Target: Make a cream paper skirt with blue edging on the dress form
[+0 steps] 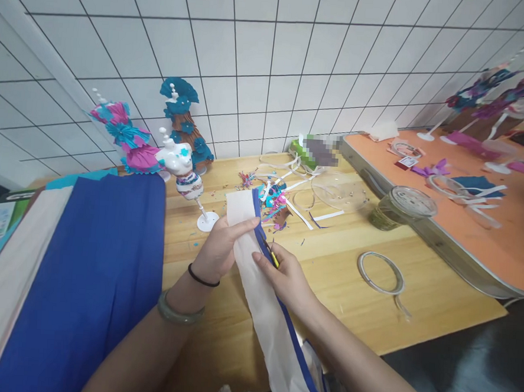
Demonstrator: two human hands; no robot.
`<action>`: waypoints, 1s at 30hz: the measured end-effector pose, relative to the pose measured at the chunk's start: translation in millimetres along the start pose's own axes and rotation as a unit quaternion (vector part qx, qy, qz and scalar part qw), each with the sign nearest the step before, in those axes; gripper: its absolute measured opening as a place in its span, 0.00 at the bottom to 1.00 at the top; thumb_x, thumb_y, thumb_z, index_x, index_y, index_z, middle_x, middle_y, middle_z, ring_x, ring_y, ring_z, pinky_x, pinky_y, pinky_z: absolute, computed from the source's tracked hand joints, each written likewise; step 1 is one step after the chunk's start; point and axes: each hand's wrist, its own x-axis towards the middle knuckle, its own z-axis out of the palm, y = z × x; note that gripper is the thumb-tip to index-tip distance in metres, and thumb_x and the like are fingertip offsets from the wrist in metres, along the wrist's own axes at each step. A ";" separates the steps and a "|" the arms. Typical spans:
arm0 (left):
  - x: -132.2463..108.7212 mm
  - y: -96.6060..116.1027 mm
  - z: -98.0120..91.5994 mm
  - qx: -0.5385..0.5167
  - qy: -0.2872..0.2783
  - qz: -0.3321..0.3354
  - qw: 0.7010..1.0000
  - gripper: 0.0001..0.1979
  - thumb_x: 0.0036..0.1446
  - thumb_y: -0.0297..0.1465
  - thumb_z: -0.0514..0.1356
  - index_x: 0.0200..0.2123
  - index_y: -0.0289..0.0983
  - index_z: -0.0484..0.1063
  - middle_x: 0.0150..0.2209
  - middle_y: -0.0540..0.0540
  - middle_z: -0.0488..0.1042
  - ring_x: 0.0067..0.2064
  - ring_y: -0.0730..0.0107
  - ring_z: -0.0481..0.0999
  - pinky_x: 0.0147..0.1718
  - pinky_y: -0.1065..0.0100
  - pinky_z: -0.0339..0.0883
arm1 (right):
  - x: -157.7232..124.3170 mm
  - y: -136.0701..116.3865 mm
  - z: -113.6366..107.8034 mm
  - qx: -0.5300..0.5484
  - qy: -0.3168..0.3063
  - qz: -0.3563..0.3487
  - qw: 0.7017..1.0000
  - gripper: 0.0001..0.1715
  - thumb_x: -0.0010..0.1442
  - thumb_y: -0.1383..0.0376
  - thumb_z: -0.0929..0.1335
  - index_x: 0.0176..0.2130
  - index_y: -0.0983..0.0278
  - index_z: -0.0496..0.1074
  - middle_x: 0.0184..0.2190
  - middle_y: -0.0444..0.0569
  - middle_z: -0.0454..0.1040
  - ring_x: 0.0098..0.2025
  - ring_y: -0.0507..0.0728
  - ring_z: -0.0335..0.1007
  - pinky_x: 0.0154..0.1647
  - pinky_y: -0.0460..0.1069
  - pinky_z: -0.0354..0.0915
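Near the upper end of a white strip (256, 296), pinches the material between thumb and fingers of the left hand (222, 244), and just beside that hold grasps small yellow-handled scissors (275, 258) in the right hand (288, 275), with the blades (265, 243) at the strip's blue edge (256, 201). Has colourful scraps (279, 201) just beyond the grip, and a white mannequin (177, 161) beyond and to the left of the left hand. Also has blue sheeting (102, 257) farther left, a clear coil (400, 282) right of the right hand, and a lidded tub (398, 207) beyond that coil.
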 end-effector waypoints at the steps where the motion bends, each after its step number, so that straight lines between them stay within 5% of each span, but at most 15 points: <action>1: 0.6 0.0 -1.4 0.005 -0.001 0.001 1.000 0.15 0.45 0.30 0.67 0.38 0.33 0.75 0.36 0.44 0.78 0.36 0.64 0.77 0.39 0.64 0.69 | -0.6 1.3 -0.8 -0.016 -0.003 -0.002 1.000 0.12 0.59 0.57 0.64 0.34 0.64 0.69 0.32 0.45 0.72 0.36 0.55 0.66 0.37 0.47 0.60; 12: 6.2 -1.8 -6.9 0.019 0.018 0.039 0.999 0.17 0.43 0.28 0.66 0.40 0.33 0.74 0.38 0.42 0.78 0.39 0.61 0.77 0.39 0.64 0.69 | -3.7 6.0 -11.4 -0.028 -0.001 -0.002 1.000 0.13 0.58 0.55 0.65 0.33 0.63 0.68 0.30 0.44 0.70 0.34 0.54 0.64 0.35 0.47 0.59; 20: 1.7 1.4 -5.3 0.029 0.004 0.025 0.999 0.15 0.44 0.30 0.67 0.38 0.33 0.75 0.37 0.43 0.79 0.36 0.63 0.77 0.39 0.63 0.69 | -1.5 -3.1 -21.1 0.035 -0.032 0.014 0.999 0.25 0.60 0.47 0.60 0.24 0.62 0.57 0.21 0.40 0.51 0.24 0.50 0.48 0.24 0.46 0.50; 30: 2.5 1.4 -3.3 0.048 0.023 0.047 0.998 0.17 0.41 0.30 0.69 0.38 0.34 0.76 0.37 0.43 0.79 0.37 0.62 0.77 0.42 0.61 0.69 | -0.7 -4.5 -23.5 -0.025 -0.046 -0.013 0.999 0.24 0.61 0.48 0.60 0.26 0.64 0.64 0.21 0.41 0.54 0.25 0.50 0.50 0.26 0.45 0.52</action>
